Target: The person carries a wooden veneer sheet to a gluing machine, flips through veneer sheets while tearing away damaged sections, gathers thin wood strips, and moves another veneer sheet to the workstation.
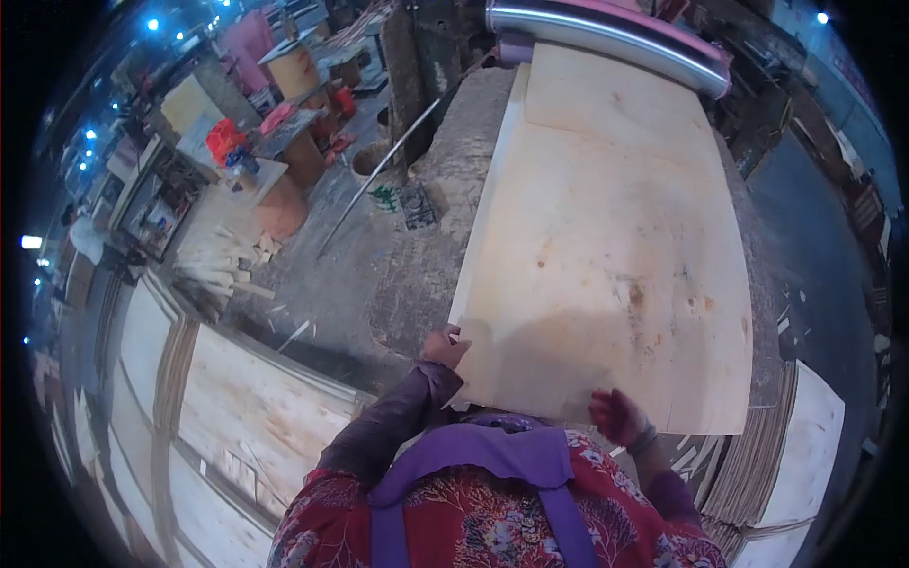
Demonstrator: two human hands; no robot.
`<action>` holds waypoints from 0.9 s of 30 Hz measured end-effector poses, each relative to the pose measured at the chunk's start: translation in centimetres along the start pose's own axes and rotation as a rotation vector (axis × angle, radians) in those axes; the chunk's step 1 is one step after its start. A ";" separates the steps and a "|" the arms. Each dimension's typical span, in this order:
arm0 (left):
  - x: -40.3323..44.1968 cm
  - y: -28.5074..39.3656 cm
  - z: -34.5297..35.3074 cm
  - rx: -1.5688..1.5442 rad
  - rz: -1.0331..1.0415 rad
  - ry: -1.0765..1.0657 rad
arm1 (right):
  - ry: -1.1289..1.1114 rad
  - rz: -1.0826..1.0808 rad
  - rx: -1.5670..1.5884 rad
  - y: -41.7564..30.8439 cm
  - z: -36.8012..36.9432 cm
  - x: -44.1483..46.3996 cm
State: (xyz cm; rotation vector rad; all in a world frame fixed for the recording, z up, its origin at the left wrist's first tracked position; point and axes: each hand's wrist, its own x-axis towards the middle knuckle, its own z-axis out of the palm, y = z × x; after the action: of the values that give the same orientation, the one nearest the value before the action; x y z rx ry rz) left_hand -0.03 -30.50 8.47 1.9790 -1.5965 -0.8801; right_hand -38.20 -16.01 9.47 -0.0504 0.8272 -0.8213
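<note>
A long pale wood veneer sheet (606, 227) lies before me, its far end at a shiny metal roller (615, 43). Along its left side shows the edge of another sheet beneath. My left hand (445, 347) is at the near left edge of the veneer, thumb and fingers closed on that edge. Above the near edge, right of my body, my right hand (617, 417) hovers with loosely bent fingers, somewhat apart, and nothing visible in them. Whether it touches the veneer is hard to see.
Stacks of veneer sheets stand at lower left (256, 398) and lower right (795, 445). A metal rod (379, 175) leans left of the worktable (436, 237), near a bucket (372, 163). Wood strips (213, 260) lie on the floor. Another person (87, 235) is at far left.
</note>
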 end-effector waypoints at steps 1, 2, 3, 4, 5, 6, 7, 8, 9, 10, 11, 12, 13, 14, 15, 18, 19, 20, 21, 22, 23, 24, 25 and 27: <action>-0.4 1.3 -1.0 -0.033 0.027 -0.073 | 0.031 0.049 -0.015 1.2 -1.0 -1.0; -0.5 2.2 -1.8 -0.064 0.053 -0.146 | 0.062 0.100 -0.030 2.2 -1.6 -1.8; -0.4 2.6 -2.0 -0.065 0.065 -0.149 | 0.063 0.087 -0.027 3.0 -1.6 -2.3; -0.3 2.9 -2.1 -0.111 0.112 -0.170 | 0.070 0.105 -0.035 3.7 -1.6 -2.9; -0.2 3.2 -2.3 -0.156 0.158 -0.189 | 0.077 0.124 -0.042 4.1 -1.1 -3.5; -0.2 3.6 -2.6 -0.157 0.166 -0.192 | 0.078 0.116 -0.041 4.3 -0.6 -4.0; -0.1 4.0 -2.9 -0.484 0.197 -0.249 | 0.109 0.108 -0.051 4.4 0.1 -4.4; -0.2 4.7 -3.4 -0.813 0.224 -0.305 | 0.139 0.101 -0.061 4.3 0.8 -4.7; -0.2 5.3 -4.0 -0.815 0.232 -0.309 | 0.141 0.092 -0.061 4.3 1.6 -4.8; -0.3 5.9 -4.8 -0.927 0.201 -0.356 | 0.199 0.032 -0.033 4.3 2.3 -4.8; -0.3 6.2 -5.4 -1.039 0.169 -0.402 | 0.256 -0.028 -0.006 4.4 2.8 -4.8; -0.2 6.1 -5.7 -1.040 0.177 -0.404 | 0.254 -0.035 -0.007 4.5 2.7 -4.6; -0.1 5.9 -6.1 -1.021 0.186 -0.412 | 0.075 -0.154 0.073 4.5 2.5 -4.3; 0.0 5.7 -6.4 -1.000 0.194 -0.418 | -0.107 -0.269 0.153 4.4 2.8 -4.1; 0.0 5.5 -6.6 -0.999 0.201 -0.417 | -0.112 -0.273 0.151 4.1 3.2 -4.1; 0.1 3.9 -6.1 -1.049 0.098 -0.399 | 0.132 -0.309 0.218 3.1 3.6 -4.1; 0.4 3.2 -5.8 -0.978 0.068 -0.368 | 0.186 -0.290 0.134 3.0 3.4 -4.0; 0.7 2.7 -5.5 -0.908 0.038 -0.337 | 0.241 -0.270 0.049 2.9 3.2 -3.9; 0.9 2.3 -5.3 -0.906 0.042 -0.337 | 0.239 -0.273 0.050 2.8 3.1 -3.9; 1.1 1.9 -5.1 -0.859 0.058 -0.341 | 0.234 -0.270 0.008 2.6 3.0 -3.9; 1.3 1.8 -4.9 -0.812 0.072 -0.343 | 0.229 -0.266 -0.034 2.4 3.0 -3.9; 1.7 1.8 -4.5 -0.811 0.073 -0.341 | 0.227 -0.266 -0.035 1.9 2.9 -3.9; 2.0 1.8 -4.1 -0.815 0.043 -0.337 | 0.205 -0.335 -0.103 1.1 2.9 -3.9; 2.8 2.1 -3.3 -0.814 0.009 -0.333 | 0.292 -0.471 -0.115 -0.8 3.4 -3.1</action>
State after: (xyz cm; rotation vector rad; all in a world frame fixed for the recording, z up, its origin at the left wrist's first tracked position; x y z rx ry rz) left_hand 1.24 -33.90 11.65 1.2862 -1.1087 -1.6018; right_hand -37.68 -15.43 14.10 -0.2381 1.1612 -1.2420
